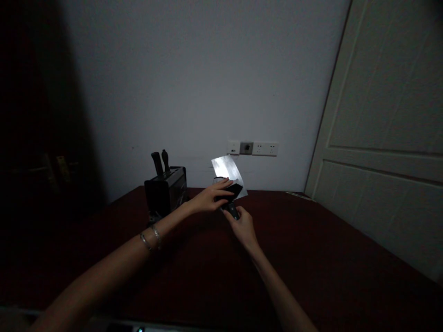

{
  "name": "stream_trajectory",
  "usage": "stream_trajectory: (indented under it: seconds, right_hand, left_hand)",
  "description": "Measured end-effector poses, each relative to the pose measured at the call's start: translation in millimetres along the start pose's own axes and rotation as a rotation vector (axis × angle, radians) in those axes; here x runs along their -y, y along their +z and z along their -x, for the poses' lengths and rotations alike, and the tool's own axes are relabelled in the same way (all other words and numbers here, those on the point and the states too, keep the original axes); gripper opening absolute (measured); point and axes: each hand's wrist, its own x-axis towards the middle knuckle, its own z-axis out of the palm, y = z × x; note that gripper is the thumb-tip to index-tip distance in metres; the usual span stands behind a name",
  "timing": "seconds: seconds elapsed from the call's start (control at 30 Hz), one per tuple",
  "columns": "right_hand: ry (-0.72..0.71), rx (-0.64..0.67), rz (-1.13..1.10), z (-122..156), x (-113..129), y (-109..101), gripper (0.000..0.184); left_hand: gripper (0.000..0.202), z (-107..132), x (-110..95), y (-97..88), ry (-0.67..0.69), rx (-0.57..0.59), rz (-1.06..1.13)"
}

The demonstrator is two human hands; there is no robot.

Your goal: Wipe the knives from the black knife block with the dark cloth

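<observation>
A cleaver with a broad shiny blade (228,169) and a dark handle is held up over the dark red table (311,258), blade pointing up and away. My right hand (242,226) is closed round the handle from below. My left hand (211,197), with bracelets on its wrist, presses a dark cloth (231,191) against the lower part of the blade, fingers curled over it. A dark knife block (166,190) with two black knife handles sticking out stands just left of my left hand.
A white wall rises behind the table with a row of sockets (252,148). A white door (384,138) stands at the right. The left side of the room is very dark.
</observation>
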Motion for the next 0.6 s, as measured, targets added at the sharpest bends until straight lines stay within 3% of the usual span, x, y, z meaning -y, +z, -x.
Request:
stream_trajectory:
  seconds: [0.2, 0.33, 0.6]
  right_hand:
    - [-0.045, 0.031, 0.196, 6.3, 8.1, -3.0, 0.028]
    - [-0.094, 0.083, 0.273, 12.0, 12.1, -2.0, 0.026]
    - [-0.047, 0.057, 0.095, 7.8, 6.3, -1.4, 0.026]
  left_hand:
    - [0.042, -2.6, 8.5, 0.9, 0.0, 0.029, 0.029]
    - [0.039, -6.9, 7.9, 5.0, 0.037, -0.015, 0.02]
    - [0.04, -14.0, 1.7, 7.2, 0.08, 0.035, 0.028]
